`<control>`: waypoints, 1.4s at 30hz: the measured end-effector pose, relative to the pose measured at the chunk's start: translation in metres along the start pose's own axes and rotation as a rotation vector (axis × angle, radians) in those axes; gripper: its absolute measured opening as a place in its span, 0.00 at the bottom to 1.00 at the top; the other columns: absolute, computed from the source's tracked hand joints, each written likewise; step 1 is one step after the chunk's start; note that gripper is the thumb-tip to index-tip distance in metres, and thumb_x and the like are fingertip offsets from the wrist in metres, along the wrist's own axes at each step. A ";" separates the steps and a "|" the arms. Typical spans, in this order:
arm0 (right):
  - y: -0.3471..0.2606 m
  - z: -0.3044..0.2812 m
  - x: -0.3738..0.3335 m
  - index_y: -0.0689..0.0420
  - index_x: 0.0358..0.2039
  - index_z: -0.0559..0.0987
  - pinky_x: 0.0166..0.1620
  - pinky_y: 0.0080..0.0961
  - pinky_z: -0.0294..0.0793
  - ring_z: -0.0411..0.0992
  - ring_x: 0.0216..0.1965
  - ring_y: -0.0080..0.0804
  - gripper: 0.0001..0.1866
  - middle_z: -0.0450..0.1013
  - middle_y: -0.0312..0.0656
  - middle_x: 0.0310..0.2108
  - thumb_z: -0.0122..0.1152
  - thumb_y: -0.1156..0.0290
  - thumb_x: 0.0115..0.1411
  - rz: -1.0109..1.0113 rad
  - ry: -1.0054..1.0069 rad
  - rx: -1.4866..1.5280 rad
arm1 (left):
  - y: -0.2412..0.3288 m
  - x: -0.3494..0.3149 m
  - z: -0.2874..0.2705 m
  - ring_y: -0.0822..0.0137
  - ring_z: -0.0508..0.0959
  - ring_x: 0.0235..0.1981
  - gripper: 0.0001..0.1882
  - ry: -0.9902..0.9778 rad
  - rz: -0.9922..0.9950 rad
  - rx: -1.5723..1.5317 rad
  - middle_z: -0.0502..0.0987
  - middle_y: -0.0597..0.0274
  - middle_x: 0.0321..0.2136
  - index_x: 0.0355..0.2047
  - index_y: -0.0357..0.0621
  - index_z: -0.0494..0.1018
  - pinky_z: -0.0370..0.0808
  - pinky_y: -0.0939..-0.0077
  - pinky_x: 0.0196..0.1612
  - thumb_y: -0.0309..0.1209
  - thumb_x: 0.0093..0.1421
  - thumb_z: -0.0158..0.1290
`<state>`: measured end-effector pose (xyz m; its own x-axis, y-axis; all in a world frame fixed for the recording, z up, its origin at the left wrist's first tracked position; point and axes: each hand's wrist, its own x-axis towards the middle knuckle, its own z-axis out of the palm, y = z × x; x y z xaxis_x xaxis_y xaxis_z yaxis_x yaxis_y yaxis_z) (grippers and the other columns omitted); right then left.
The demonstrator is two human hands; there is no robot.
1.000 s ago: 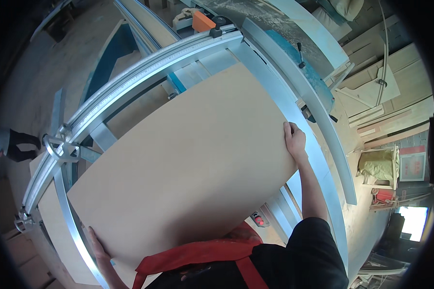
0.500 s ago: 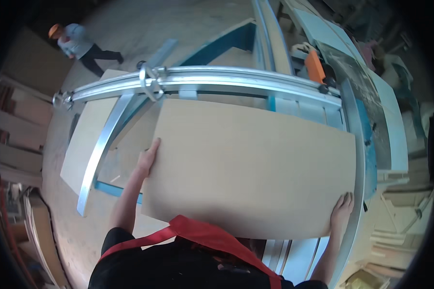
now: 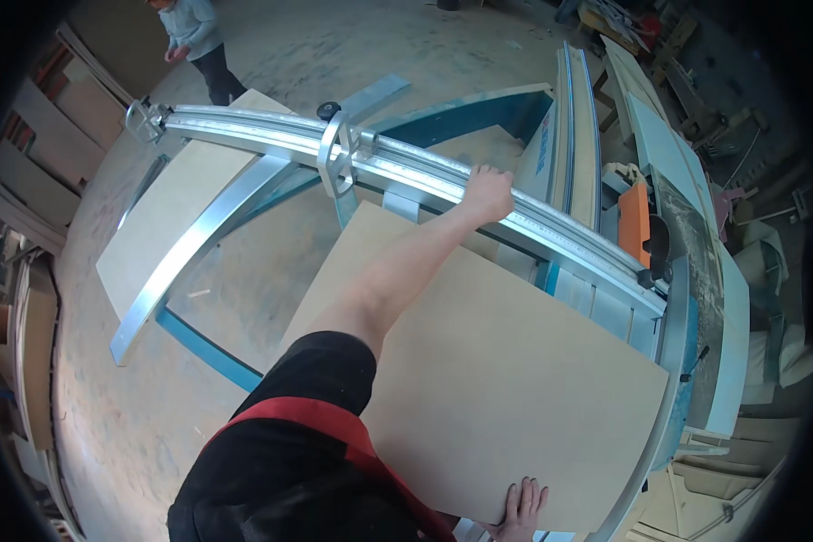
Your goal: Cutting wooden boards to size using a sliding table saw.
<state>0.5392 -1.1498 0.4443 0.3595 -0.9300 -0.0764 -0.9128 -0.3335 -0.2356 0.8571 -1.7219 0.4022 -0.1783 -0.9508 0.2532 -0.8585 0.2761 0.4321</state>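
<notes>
Nearest you, your right hand (image 3: 518,509) lies flat, fingers spread, on the near edge of the board (image 3: 506,361); it presses rather than grips. The board rests on the saw's sliding table, against the aluminium fence (image 3: 425,176). It looks stiff, fairly heavy and smooth-faced, likely to slide easily, so hold it at opposite edges. It is a large, pale tan rectangular panel, plain and unmarked. Farther out, your left hand (image 3: 488,192) is curled over the fence rail. Beyond, another person (image 3: 194,41) stands on the floor.
</notes>
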 end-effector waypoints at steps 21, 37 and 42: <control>-0.040 0.080 0.005 0.57 0.64 0.71 0.71 0.65 0.47 0.58 0.70 0.56 0.52 0.60 0.55 0.68 0.77 0.39 0.44 -0.078 0.061 -0.135 | -0.026 -0.132 0.005 0.51 0.68 0.60 0.22 -0.036 0.004 -0.024 0.73 0.46 0.53 0.54 0.39 0.73 0.58 0.56 0.69 0.39 0.65 0.47; 0.033 0.044 -0.073 0.56 0.63 0.72 0.71 0.63 0.48 0.58 0.70 0.56 0.52 0.61 0.55 0.68 0.76 0.39 0.41 -0.032 0.030 -0.153 | 0.102 -0.139 0.088 0.48 0.74 0.53 0.20 0.008 0.064 -0.025 0.77 0.45 0.48 0.49 0.40 0.76 0.67 0.54 0.60 0.38 0.61 0.52; 0.236 -0.006 -0.120 0.50 0.66 0.70 0.74 0.55 0.44 0.55 0.72 0.46 0.51 0.59 0.46 0.71 0.72 0.38 0.44 -0.140 -0.021 0.031 | 0.212 -0.126 0.158 0.45 0.75 0.51 0.20 0.088 0.012 0.105 0.78 0.45 0.45 0.48 0.40 0.77 0.69 0.52 0.57 0.39 0.60 0.52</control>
<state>0.2796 -1.1178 0.4033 0.4873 -0.8711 -0.0605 -0.8471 -0.4549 -0.2747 0.6211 -1.5653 0.3249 -0.1502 -0.9303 0.3346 -0.9029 0.2669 0.3369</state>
